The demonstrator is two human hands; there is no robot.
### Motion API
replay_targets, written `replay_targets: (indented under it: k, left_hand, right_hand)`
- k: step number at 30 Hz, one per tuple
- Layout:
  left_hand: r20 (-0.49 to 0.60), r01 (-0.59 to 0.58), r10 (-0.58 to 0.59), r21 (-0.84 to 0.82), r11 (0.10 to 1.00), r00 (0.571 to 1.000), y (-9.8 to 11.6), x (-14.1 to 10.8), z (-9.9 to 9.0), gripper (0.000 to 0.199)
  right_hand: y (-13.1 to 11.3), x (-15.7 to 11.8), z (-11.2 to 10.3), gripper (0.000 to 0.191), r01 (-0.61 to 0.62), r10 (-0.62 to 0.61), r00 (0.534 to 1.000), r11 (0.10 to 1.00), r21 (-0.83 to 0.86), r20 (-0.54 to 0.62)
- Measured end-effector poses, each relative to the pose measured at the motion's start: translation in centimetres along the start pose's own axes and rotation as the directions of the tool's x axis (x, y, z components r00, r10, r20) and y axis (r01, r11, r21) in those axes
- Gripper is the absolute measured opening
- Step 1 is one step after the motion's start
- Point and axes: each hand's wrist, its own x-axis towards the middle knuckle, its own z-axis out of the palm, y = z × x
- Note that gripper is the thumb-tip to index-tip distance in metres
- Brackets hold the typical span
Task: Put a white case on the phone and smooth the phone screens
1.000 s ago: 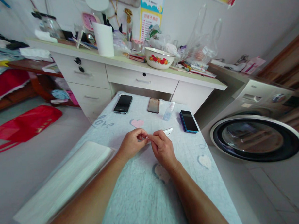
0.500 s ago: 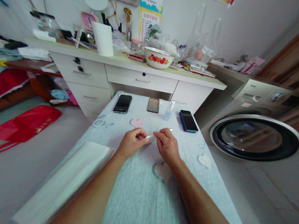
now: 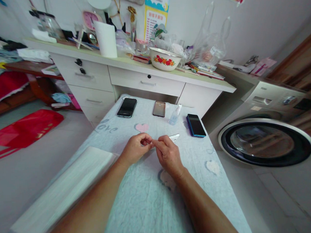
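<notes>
Above the middle of the cloth-covered table (image 3: pixel 137 188), my left hand (image 3: pixel 137 147) is closed in a pinch, its fingertips meeting those of my right hand (image 3: pixel 168 151). What the left fingers hold is too small to tell. My right hand is closed too, and a white, slim object (image 3: pixel 174 137) sticks out beyond its knuckles; the rest of it is hidden by the hand. Farther back lie a black phone (image 3: pixel 127 107), a brown-edged phone case (image 3: pixel 159 109), an upright clear spray bottle (image 3: pixel 175 115) and a blue-edged phone (image 3: pixel 196 125).
A long white packet (image 3: pixel 63 191) lies along the table's left side. Behind stands a desk (image 3: pixel 146 83) with a flowered bowl (image 3: pixel 165 59) and a white paper roll (image 3: pixel 106 39). A washing machine (image 3: pixel 266 140) stands at the right, a red bag (image 3: pixel 25 127) on the floor at left.
My right hand has moved left, up to my left fingertips. More of the white object shows beyond it, and the pale piece between the hands is now hidden.
</notes>
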Motion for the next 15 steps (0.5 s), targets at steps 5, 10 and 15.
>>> replay_targets:
  k: [5, 10, 15]
  left_hand:
    - [-0.017, 0.022, -0.022, 0.032, 0.999, 1.0, 0.3, -0.1, 0.0, 0.017]
    - [-0.017, 0.017, -0.017, 0.049, 0.999, 1.0, 0.4, -0.2, -0.1, 0.015]
    - [-0.018, 0.01, -0.009, 0.055, 0.998, 1.0, 0.4, -0.2, -0.2, 0.015]
  right_hand:
    - [1.4, -0.2, -0.3, 0.026, -0.042, 0.042, 0.998, 0.999, 0.0, -0.038]
    - [2.8, -0.4, -0.8, 0.026, -0.093, 0.091, 0.992, 0.996, -0.018, -0.09]
    - [3.7, -0.4, -1.6, 0.027, -0.146, 0.139, 0.981, 0.988, -0.042, -0.136]
